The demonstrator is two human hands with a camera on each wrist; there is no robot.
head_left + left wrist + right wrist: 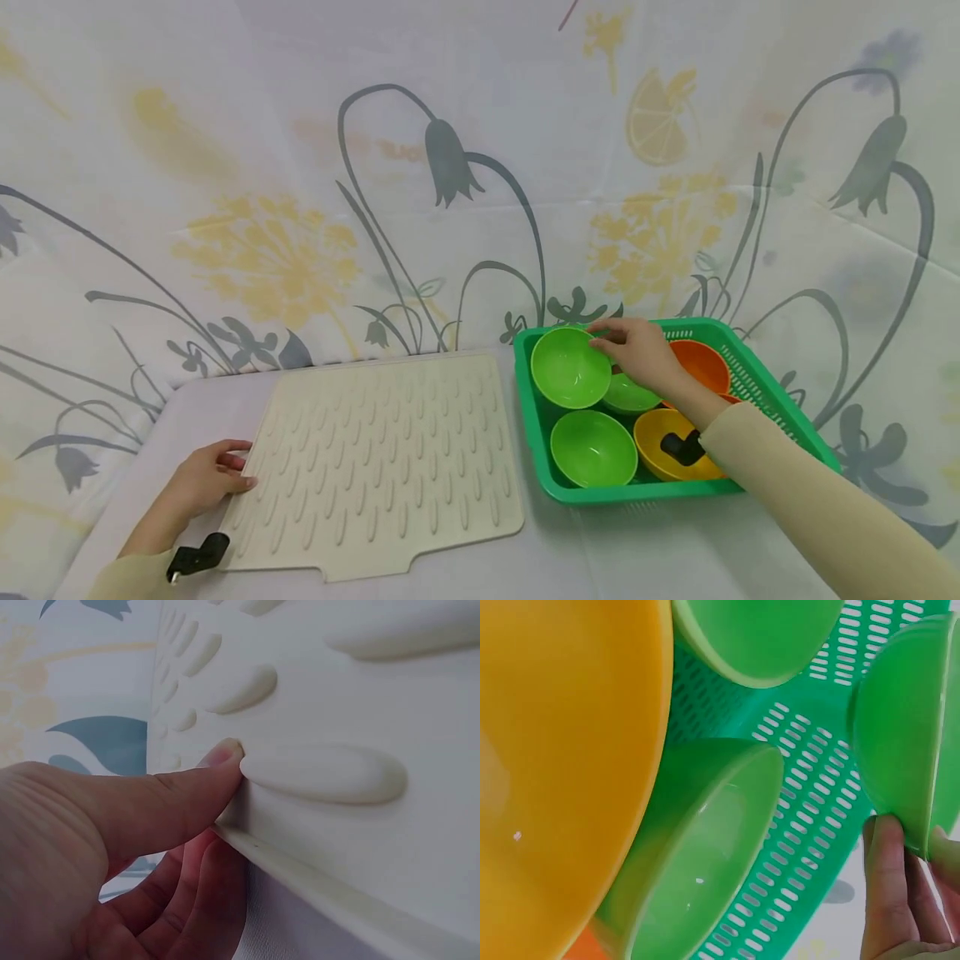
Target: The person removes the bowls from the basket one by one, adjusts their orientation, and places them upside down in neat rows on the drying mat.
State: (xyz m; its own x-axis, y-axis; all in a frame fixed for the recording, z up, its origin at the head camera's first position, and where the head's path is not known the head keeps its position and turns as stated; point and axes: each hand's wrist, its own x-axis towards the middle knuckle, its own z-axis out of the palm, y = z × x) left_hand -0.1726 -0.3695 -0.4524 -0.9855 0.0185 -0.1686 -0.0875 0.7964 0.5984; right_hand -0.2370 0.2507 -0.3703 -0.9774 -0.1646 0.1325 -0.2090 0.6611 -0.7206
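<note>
My right hand (637, 350) pinches the rim of a light green bowl (570, 368) between thumb and fingers, over the back left corner of the green basket (553, 490). In the right wrist view the fingers (889, 877) lie on the outside of that bowl (896, 727). Two more green bowls, one at the front left (592, 448) and one behind it (628, 395), sit in the basket. My left hand (206, 479) pinches the left edge of a cream ridged mat (375, 450), thumb on top and fingers beneath, as the left wrist view shows.
Yellow bowls (660, 446) and orange bowls (701, 367) fill the right part of the basket. The mat lies left of the basket on a white-covered table (585, 558). A flower-patterned cloth (480, 250) hangs behind.
</note>
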